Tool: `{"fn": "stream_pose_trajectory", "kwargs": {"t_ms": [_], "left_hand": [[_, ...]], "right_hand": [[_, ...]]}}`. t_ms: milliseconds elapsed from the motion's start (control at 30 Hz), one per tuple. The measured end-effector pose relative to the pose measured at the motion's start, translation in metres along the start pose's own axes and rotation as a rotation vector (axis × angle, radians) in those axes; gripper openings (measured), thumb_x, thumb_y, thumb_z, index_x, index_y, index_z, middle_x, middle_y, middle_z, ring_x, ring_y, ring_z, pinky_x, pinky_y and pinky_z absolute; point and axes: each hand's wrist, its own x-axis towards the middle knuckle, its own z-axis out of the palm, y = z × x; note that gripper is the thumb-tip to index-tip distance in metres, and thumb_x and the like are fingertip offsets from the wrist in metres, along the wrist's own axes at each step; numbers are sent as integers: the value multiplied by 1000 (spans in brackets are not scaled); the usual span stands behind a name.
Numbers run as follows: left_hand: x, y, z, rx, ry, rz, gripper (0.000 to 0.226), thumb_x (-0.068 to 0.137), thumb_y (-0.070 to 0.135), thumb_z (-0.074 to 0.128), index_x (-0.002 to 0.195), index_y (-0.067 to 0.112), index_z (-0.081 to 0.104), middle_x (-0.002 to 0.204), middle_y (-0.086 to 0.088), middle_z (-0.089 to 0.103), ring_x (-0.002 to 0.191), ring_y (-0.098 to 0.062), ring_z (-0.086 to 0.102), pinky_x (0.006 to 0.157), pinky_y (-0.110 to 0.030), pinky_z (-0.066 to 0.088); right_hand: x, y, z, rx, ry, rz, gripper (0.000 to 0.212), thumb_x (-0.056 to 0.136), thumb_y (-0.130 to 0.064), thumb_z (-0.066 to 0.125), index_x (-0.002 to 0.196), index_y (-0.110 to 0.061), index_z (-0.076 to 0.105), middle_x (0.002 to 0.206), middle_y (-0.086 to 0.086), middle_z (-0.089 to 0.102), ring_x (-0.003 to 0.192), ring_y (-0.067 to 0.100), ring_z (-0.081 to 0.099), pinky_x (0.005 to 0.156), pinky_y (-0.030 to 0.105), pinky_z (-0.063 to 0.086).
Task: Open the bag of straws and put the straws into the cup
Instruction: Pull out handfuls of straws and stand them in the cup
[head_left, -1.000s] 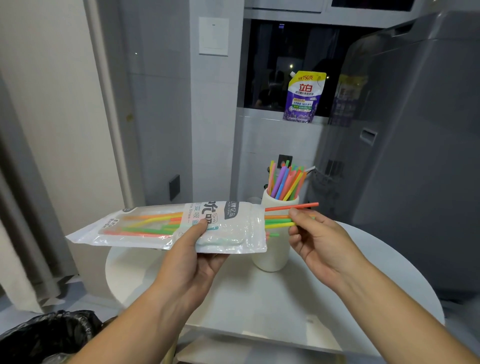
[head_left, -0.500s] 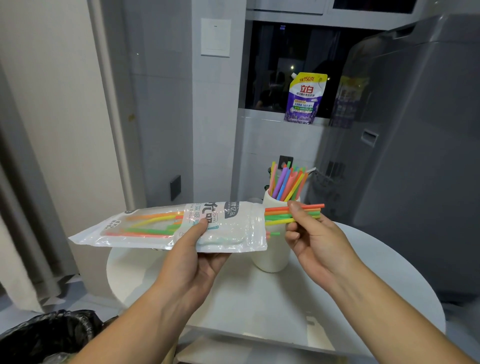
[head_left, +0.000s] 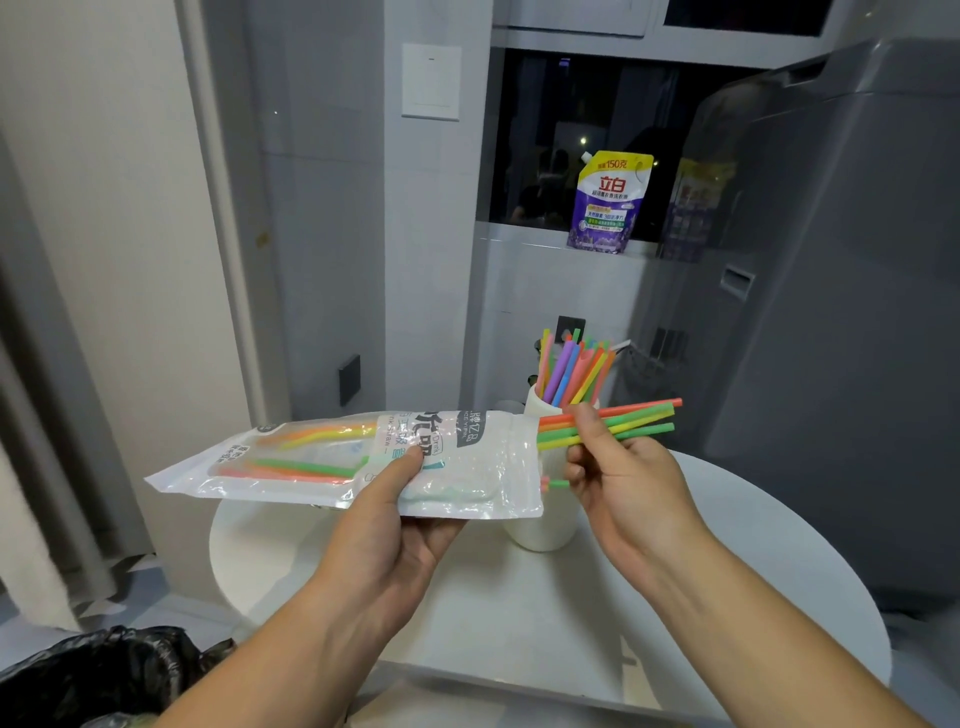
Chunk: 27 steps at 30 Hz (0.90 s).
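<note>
I am gripping the straw bag (head_left: 363, 457) in my left hand (head_left: 395, 525), thumb pressing on top, and holding it level so that its open mouth is facing my right hand (head_left: 623, 488). My right hand is pinching a bundle of straws (head_left: 639, 418) that is projecting from that mouth. The white cup (head_left: 540, 530), already holding upright straws (head_left: 571, 369), is standing just beyond both hands, close for loading.
</note>
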Motion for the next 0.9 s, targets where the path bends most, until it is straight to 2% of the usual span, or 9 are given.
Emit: {"fn": "stream_pose_trajectory", "kwargs": {"t_ms": [100, 233, 333, 433, 567, 700, 900], "left_hand": [[0, 1, 0, -9, 1, -1, 22, 97, 10, 62, 119, 9, 67, 99, -11, 81, 82, -23, 79, 62, -40, 65], [1, 2, 0, -29, 11, -15, 22, 96, 10, 63, 118, 8, 66, 97, -11, 81, 80, -24, 80, 58, -39, 65], [2, 4, -1, -48, 17, -20, 22, 96, 10, 64, 117, 8, 67, 101, -12, 81, 86, -25, 79, 62, -41, 65], [4, 8, -2, -60, 38, -11, 21, 95, 11, 65, 116, 7, 68, 104, -12, 81, 90, -25, 78, 66, -42, 65], [9, 12, -5, -78, 52, 3, 21, 97, 10, 63, 117, 6, 67, 105, -11, 81, 92, -25, 78, 67, -42, 65], [12, 13, -8, -82, 56, 12, 17, 97, 10, 62, 114, 7, 67, 100, -10, 81, 89, -24, 79, 67, -42, 65], [18, 17, -10, -101, 78, 29, 17, 98, 10, 62, 114, 7, 66, 98, -9, 81, 86, -23, 79, 62, -40, 65]], "right_hand": [[2, 0, 2, -47, 29, -55, 21, 94, -22, 66, 83, -5, 72, 63, 1, 59, 55, 7, 53, 58, 23, 48], [4, 0, -2, -262, 45, -188, 22, 91, -28, 69, 88, -7, 76, 73, 5, 74, 63, 12, 66, 72, 35, 58], [4, -12, -4, -282, 32, -279, 18, 90, -24, 70, 86, -8, 76, 80, 8, 77, 69, 17, 70, 76, 39, 59], [6, -31, -7, -323, 25, -375, 18, 91, -22, 68, 87, -6, 75, 78, 7, 77, 68, 20, 73, 76, 40, 62], [8, -56, -12, -400, 11, -439, 22, 93, -26, 67, 90, -6, 76, 84, 8, 79, 78, 27, 77, 77, 41, 62], [9, -74, -18, -396, 13, -438, 19, 94, -21, 64, 88, -6, 73, 80, 2, 79, 77, 23, 77, 75, 36, 63], [12, -94, -29, -438, 46, -470, 23, 93, -25, 65, 91, -3, 73, 82, 6, 78, 81, 27, 77, 75, 35, 63]]}}
